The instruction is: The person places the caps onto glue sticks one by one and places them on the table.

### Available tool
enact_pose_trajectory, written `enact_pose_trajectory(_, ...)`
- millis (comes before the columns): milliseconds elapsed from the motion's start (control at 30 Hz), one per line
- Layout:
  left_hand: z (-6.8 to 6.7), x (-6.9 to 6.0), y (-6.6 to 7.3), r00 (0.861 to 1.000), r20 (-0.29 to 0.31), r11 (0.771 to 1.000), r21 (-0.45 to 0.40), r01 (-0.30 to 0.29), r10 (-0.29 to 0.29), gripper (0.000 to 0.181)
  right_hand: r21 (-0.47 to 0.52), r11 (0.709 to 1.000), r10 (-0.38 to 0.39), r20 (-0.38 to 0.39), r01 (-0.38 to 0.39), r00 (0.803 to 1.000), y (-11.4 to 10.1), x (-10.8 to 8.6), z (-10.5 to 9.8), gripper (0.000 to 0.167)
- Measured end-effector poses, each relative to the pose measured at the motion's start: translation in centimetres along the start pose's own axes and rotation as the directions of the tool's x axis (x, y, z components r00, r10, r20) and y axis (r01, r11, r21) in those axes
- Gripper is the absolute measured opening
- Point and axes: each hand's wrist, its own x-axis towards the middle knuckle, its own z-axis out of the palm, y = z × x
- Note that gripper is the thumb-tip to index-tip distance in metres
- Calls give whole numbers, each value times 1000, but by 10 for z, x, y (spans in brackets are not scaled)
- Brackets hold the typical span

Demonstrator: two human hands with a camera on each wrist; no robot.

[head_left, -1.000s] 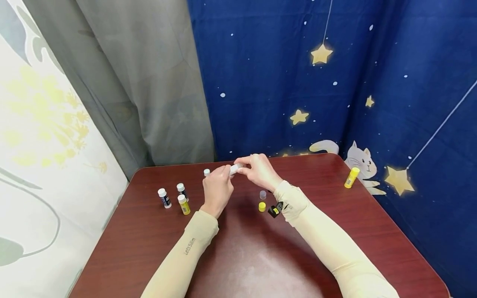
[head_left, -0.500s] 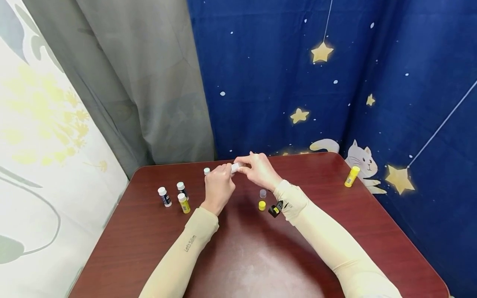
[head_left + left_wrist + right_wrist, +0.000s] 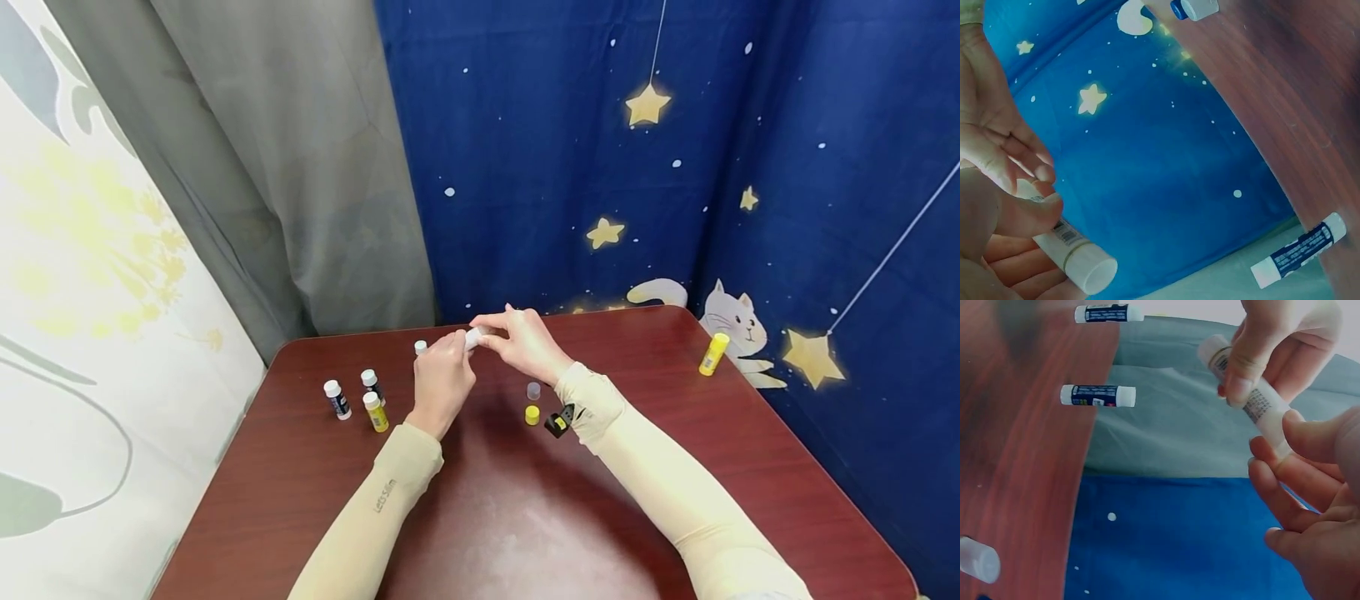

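Two hands (image 3: 442,377) (image 3: 527,343) seem barely moved, both gripping one white tube (image 3: 1259,405).

From the wearer's head, I look forward and down at most of the table (image 3: 487,517) from well back, facing the blue curtain (image 3: 540,167). From each wrist, I look in close, the tabletop tilted steeply; these two views share the white tube (image 3: 1260,403), left hand (image 3: 440,379) and right hand (image 3: 527,346).

Bright head view, pale glare on the tabletop (image 3: 502,533), soft shadows, dimmer, hazier wrist views
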Motion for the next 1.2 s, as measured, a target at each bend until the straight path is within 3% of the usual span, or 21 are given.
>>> enact_pose_trajectory(167, 0, -4, -3, 995, -54, 992, -97, 81, -86, 14, -45, 999, 8, 25, -7, 1000, -8, 2, -6, 25)
enact_pose_trajectory(300, 0, -7, -3, 988, -51, 982, -135, 135, -143, 25, -89, 996, 14, 25, -12, 1000, -11, 4, -11, 24)
enact_pose_trajectory(600, -2, -7, -3, 980, 10, 971, -135, 197, -197, 47, -105, 994, -15, -33, 11, 999, -5, 4, -32, 22)
enact_pose_trajectory(967, -5, -8, -1, 966, 94, 962, -109, 249, -240, 50, -182, 981, 55, -70, -67, 996, 15, -7, -68, 22)
enact_pose_trajectory(1200, -8, -13, 1, 964, 99, 958, -124, 258, -247, 49, -254, 962, 90, -68, -105, 994, 22, -12, -91, 22)
